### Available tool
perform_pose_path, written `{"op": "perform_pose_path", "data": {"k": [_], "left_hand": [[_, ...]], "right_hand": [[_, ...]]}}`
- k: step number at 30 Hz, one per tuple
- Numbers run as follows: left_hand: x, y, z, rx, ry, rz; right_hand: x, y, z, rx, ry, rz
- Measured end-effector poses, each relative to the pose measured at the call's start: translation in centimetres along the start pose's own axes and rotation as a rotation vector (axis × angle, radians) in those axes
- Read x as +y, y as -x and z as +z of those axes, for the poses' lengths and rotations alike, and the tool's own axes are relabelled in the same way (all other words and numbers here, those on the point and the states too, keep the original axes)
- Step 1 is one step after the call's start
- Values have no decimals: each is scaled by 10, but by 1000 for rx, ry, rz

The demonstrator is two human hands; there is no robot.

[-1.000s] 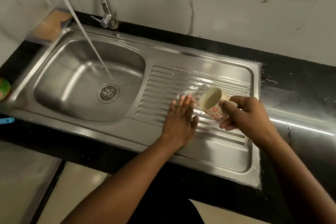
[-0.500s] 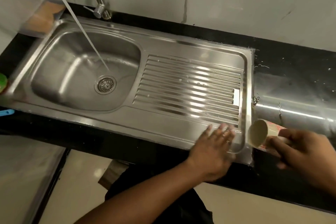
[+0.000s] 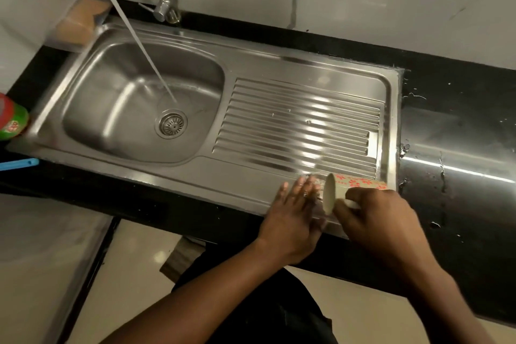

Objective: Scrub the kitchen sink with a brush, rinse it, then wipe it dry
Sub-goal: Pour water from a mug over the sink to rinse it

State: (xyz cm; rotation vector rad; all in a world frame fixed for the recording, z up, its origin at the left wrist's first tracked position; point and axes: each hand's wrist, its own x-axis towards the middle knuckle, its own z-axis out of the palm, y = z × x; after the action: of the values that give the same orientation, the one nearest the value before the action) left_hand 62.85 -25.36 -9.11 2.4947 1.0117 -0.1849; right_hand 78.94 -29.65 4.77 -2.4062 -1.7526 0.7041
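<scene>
Green container, blue item left of sink

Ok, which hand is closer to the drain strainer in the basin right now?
Left. The left hand lies flat on the sink's front rim, right of the drain strainer. The right hand, holding a floral cup, is even farther to the right.

A second ago the left hand lies flat on the middle ribs of the drainboard; now it lies flat on the near rim of the sink, by the near right corner. The cup in the right hand, half a second ago past the sink's right edge over the counter, is back over that corner, tipped, its mouth just beside the left fingertips
</scene>
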Motion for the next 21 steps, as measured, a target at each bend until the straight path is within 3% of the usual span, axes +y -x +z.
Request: {"op": "perform_pose_path", "data": {"k": [2,5,9,15,21], "left_hand": [[-25,16,-9,-12,-23,-78],[-54,32,-22,-5,-42,-200],[-61,25,-32,-1,-6,-254],[-19,-12,-21,-22,5,75],[-33,-10,-16,-34,-55,59]], "right_hand": [[-14,-3,0,3,-275,-8],[-29,-2,-11,-28,-812,140],[-19,3,-22,-30,-1062,223],[19,16,-35,91,-853,322],[21,4,-28,153,-367,225]]}}
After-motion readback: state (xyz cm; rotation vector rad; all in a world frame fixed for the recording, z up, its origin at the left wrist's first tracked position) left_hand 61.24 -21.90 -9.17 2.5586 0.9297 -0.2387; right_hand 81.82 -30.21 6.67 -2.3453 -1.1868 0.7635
